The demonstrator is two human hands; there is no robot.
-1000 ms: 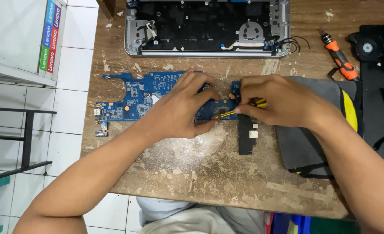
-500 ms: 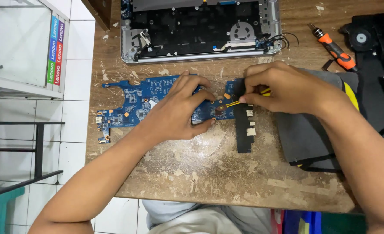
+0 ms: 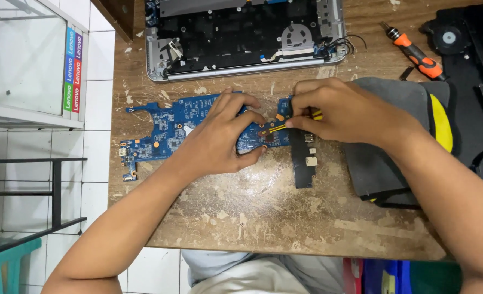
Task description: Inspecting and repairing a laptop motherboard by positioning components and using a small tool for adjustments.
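The blue board (image 3: 170,128) lies out of the opened laptop (image 3: 241,38) on the scarred wooden bench (image 3: 252,218); the left hand (image 3: 219,139) presses it flat, fingers curled over its edge. The right hand (image 3: 345,111) pinches a yellow tool (image 3: 277,128) against it, so work there looks unfinished. An orange screwdriver (image 3: 416,53) rests aside, white tiles below.
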